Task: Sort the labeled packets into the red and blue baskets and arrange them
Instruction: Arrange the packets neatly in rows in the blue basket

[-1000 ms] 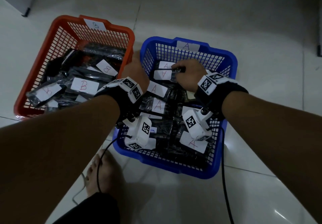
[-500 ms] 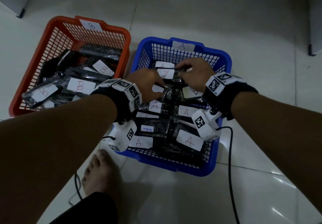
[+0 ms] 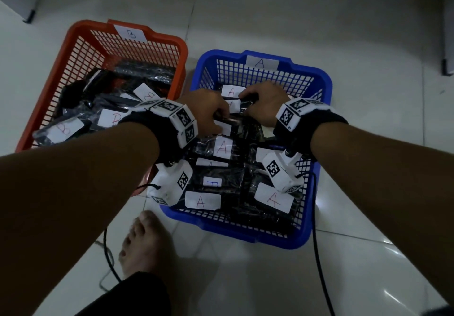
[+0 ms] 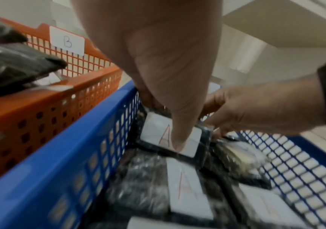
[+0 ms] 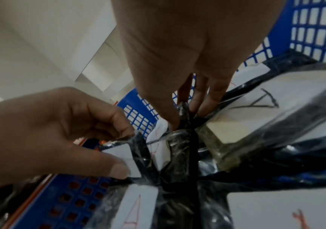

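Both hands — left hand [image 3: 208,111], right hand [image 3: 264,105] — grip one packet [image 4: 170,136].

This looks like an indoor room, likely in a home: a glossy white tiled floor [image 3: 294,20] with thin grout lines, and a bare foot [image 3: 142,244] standing on it. Pale furniture legs [image 3: 446,67] rest at the edges, and plastic laundry-style baskets [image 3: 317,74] sit directly on the floor.

Both forearms are bare, each with a black wrist strap [image 3: 157,131] covered in white blocks printed with black square codes [image 3: 184,119]. A white camera box [image 3: 282,171] hangs under each wrist, trailing a thin black cable [image 3: 317,242]. Bare foot [image 3: 142,244], dark trouser leg [image 3: 132,298].
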`<state>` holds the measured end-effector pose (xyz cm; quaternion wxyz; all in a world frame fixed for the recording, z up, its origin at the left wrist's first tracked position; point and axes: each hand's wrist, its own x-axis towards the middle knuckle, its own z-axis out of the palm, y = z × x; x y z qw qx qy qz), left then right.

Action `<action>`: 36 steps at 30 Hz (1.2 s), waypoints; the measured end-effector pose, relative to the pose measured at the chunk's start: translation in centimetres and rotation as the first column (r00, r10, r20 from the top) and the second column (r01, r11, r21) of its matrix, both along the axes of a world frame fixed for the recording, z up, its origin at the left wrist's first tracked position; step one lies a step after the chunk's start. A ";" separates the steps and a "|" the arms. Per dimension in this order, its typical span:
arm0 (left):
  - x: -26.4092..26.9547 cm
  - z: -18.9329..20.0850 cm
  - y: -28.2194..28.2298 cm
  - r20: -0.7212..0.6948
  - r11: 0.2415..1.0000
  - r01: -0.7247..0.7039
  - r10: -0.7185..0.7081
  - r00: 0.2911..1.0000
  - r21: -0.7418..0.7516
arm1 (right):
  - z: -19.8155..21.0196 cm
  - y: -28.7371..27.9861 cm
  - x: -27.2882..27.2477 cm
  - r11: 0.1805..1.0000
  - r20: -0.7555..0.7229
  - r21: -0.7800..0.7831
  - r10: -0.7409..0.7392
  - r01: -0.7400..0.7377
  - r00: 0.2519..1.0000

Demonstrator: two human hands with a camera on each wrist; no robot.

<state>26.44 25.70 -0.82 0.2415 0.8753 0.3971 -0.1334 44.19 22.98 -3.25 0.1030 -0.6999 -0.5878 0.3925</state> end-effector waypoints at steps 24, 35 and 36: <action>3.3 -0.1 3.4 0.123 0.964 -0.248 0.259 0.958 -0.099 | 2.1 -2.2 5.6 0.983 0.256 -0.008 0.180 -0.184 0.950; 4.3 -3.0 3.3 0.110 0.976 -0.200 0.191 0.975 0.084 | 1.4 -1.4 5.6 0.969 0.396 -0.034 0.239 -0.246 0.887; 4.1 -3.1 3.2 0.103 0.981 -0.179 0.171 0.980 0.074 | 1.5 -1.6 5.6 0.972 0.390 -0.004 0.218 -0.235 0.895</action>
